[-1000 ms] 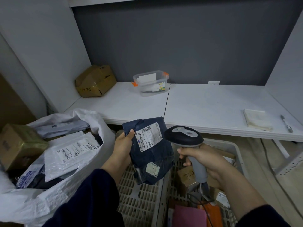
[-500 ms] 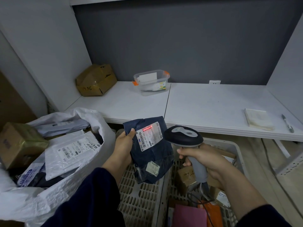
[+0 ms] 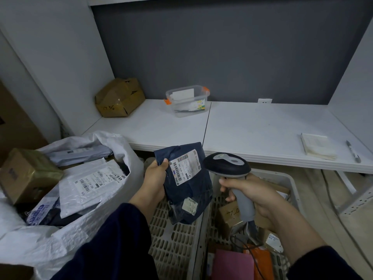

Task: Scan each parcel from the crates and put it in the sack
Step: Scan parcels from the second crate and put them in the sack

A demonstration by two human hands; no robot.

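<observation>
Above the two crates, in the head view, the left hand (image 3: 154, 178) holds a dark blue parcel (image 3: 189, 195) upright. The thumb lies on the front of the parcel at its upper left corner, just beside the white label (image 3: 185, 167). The other fingers are hidden behind the parcel, so it is pinched between thumb and fingers. The lower end of the parcel hangs free over the left crate (image 3: 175, 243).

The right hand (image 3: 256, 193) grips the scanner (image 3: 227, 165) with its fingers curled round the grey handle. The dark head of the scanner is just beside the right edge of the parcel, at the height of the label; whether they touch cannot be told. Its cable goes down into the right crate (image 3: 292, 184), where a small brown box (image 3: 230, 217), a pink parcel (image 3: 232, 265) and an orange parcel (image 3: 262, 263) lie.

To the left stands the open white sack (image 3: 80, 235). In it lie a white parcel (image 3: 90, 186) with barcodes and a brown carton (image 3: 28, 174).

Behind the crates is a white table (image 3: 252, 128). On it are a cardboard box (image 3: 120, 98), a clear plastic tub (image 3: 186, 100), a notepad (image 3: 316, 145) and a pen (image 3: 353, 151).
</observation>
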